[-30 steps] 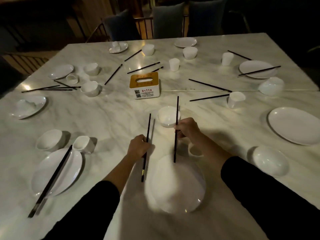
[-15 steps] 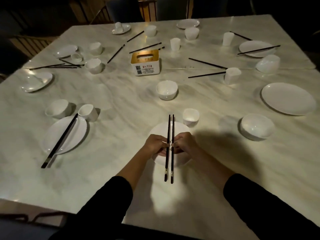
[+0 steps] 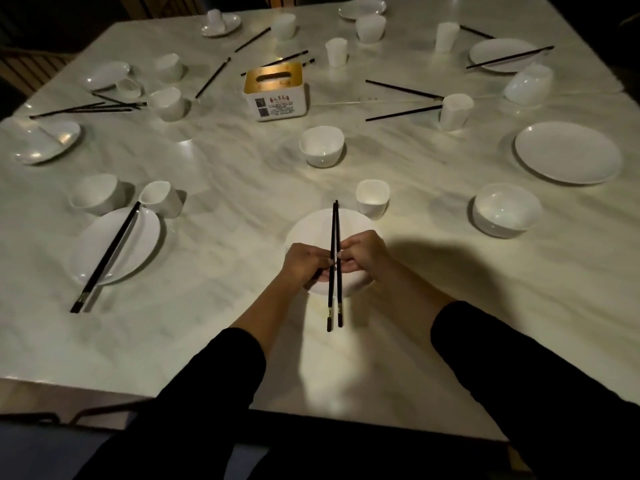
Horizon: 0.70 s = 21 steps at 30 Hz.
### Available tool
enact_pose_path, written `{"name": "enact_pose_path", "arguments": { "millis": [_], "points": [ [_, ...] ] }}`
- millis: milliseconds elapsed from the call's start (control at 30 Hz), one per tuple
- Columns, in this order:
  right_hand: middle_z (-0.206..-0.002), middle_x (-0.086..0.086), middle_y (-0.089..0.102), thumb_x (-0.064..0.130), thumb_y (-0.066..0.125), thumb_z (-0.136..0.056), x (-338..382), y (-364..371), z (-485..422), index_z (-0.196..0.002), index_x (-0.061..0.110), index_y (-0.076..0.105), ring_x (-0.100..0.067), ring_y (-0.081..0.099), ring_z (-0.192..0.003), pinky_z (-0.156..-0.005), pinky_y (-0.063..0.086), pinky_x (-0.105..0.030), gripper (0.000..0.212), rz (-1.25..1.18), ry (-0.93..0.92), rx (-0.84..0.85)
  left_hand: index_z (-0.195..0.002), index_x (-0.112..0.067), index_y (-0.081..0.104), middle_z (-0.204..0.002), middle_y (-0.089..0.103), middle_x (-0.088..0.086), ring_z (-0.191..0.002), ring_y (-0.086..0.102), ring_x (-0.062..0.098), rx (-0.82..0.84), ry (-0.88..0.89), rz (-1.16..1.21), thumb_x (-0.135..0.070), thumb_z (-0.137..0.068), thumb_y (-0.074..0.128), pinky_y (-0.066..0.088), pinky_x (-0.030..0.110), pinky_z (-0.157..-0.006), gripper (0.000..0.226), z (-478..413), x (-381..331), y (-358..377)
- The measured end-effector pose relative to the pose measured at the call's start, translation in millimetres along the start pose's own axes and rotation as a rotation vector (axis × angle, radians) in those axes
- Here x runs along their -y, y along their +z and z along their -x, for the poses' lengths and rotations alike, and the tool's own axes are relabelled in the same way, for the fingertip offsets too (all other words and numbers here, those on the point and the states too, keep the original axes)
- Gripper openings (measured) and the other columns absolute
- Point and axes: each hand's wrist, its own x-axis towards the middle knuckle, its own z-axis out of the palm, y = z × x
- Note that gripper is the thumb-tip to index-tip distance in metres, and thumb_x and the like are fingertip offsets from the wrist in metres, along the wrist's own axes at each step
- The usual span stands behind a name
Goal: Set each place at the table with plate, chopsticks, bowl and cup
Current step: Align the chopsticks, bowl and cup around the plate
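Two black chopsticks [image 3: 335, 230] lie side by side, pointing away from me, over a small white plate [image 3: 311, 226] near the table's front edge. My left hand [image 3: 304, 263] and my right hand [image 3: 363, 252] meet over the plate, each pinching the pair at its middle. A white cup [image 3: 372, 197] stands just beyond the plate on the right. A white bowl [image 3: 322, 145] stands farther back, toward the table's centre.
To the left is a plate with chopsticks [image 3: 107, 254], a bowl [image 3: 95, 194] and a cup [image 3: 161, 197]. A bowl [image 3: 505, 209] and large plate [image 3: 568, 152] sit to the right. A tissue box [image 3: 275, 91] stands mid-table. Several plates, cups, bowls and chopsticks lie scattered beyond.
My hands, each holding one chopstick apart a second ago, have come together over the plate. The two chopsticks now lie parallel and touching. The view has pulled back from the table.
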Motion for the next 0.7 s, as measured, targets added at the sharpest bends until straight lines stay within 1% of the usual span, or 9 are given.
{"name": "enact_pose_path", "arguments": {
  "millis": [33, 167, 267, 367, 433, 500, 567, 633, 700],
  "points": [
    [-0.096, -0.033, 0.064, -0.014, 0.053, -0.087, 0, 0, 1, -0.111, -0.016, 0.057, -0.044, 0.066, -0.075, -0.072, 0.059, -0.048, 0.025, -0.011, 0.011, 0.005, -0.103, 0.014, 0.066, -0.085, 0.067, 0.026, -0.047, 0.066, 0.018, -0.01, 0.0, 0.005, 0.015, -0.081, 0.06, 0.06, 0.029, -0.051, 0.023, 1, 0, 1],
    [-0.106, -0.037, 0.063, -0.018, 0.053, -0.084, -1, 2, 4, -0.11, -0.016, 0.057, -0.051, 0.065, -0.092, -0.087, 0.054, -0.053, 0.026, -0.034, 0.018, 0.017, -0.104, 0.014, 0.064, -0.074, 0.065, 0.023, -0.043, 0.065, 0.019, -0.036, -0.03, 0.051, 0.018, -0.08, 0.058, 0.058, 0.03, -0.046, 0.025, 4, -3, 6],
    [-0.109, -0.04, 0.06, -0.019, 0.05, -0.086, -2, 2, 4, -0.112, -0.018, 0.056, -0.053, 0.063, -0.095, -0.088, 0.052, -0.055, 0.027, -0.067, 0.025, 0.02, -0.102, 0.012, 0.065, -0.067, 0.063, 0.019, -0.037, 0.062, 0.014, -0.061, -0.028, 0.051, 0.019, -0.079, 0.059, 0.053, 0.024, -0.039, 0.025, 8, -5, 9],
    [-0.106, -0.04, 0.061, -0.018, 0.049, -0.087, -2, 3, 5, -0.108, -0.015, 0.057, -0.053, 0.063, -0.093, -0.089, 0.052, -0.056, 0.023, -0.07, 0.026, 0.025, -0.103, 0.014, 0.064, -0.065, 0.061, 0.017, -0.033, 0.059, 0.011, -0.076, -0.021, 0.064, 0.019, -0.079, 0.06, 0.049, 0.02, -0.036, 0.025, 10, -6, 10],
    [-0.103, -0.038, 0.061, -0.018, 0.05, -0.086, -3, 2, 4, -0.108, -0.015, 0.057, -0.05, 0.064, -0.084, -0.087, 0.054, -0.054, 0.023, -0.061, 0.025, 0.025, -0.104, 0.014, 0.064, -0.065, 0.061, 0.016, -0.034, 0.06, 0.01, -0.078, -0.018, 0.061, 0.018, -0.08, 0.06, 0.05, 0.02, -0.037, 0.025, 12, -6, 11],
    [-0.1, -0.036, 0.062, -0.019, 0.051, -0.085, -4, 2, 3, -0.108, -0.014, 0.058, -0.044, 0.064, -0.072, -0.077, 0.058, -0.048, 0.024, -0.045, 0.018, 0.022, -0.104, 0.013, 0.065, -0.065, 0.061, 0.015, -0.034, 0.059, 0.009, -0.087, -0.014, 0.052, 0.017, -0.08, 0.06, 0.05, 0.019, -0.037, 0.025, 13, -6, 10],
    [-0.101, -0.036, 0.063, -0.019, 0.052, -0.084, -5, 2, 2, -0.106, -0.012, 0.06, -0.04, 0.063, -0.067, -0.072, 0.058, -0.042, 0.024, -0.024, 0.0, 0.017, -0.104, 0.013, 0.065, -0.065, 0.061, 0.015, -0.033, 0.059, 0.009, -0.093, -0.011, 0.051, 0.017, -0.08, 0.06, 0.05, 0.02, -0.037, 0.025, 14, -6, 10],
    [-0.103, -0.036, 0.063, -0.02, 0.052, -0.083, -6, 2, 2, -0.101, -0.01, 0.061, -0.04, 0.064, -0.067, -0.071, 0.058, -0.041, 0.022, -0.021, -0.012, 0.012, -0.104, 0.013, 0.065, -0.065, 0.06, 0.014, -0.032, 0.058, 0.008, -0.1, -0.012, 0.05, 0.017, -0.08, 0.06, 0.05, 0.02, -0.037, 0.025, 14, -7, 11],
    [-0.101, -0.036, 0.064, -0.021, 0.053, -0.082, -7, 3, 1, -0.091, -0.006, 0.061, -0.043, 0.065, -0.071, -0.071, 0.059, -0.041, 0.019, -0.022, -0.02, 0.011, -0.104, 0.013, 0.065, -0.064, 0.06, 0.014, -0.032, 0.057, 0.008, -0.11, -0.013, 0.051, 0.017, -0.08, 0.06, 0.051, 0.02, -0.037, 0.025, 14, -6, 11]
  ]
}}
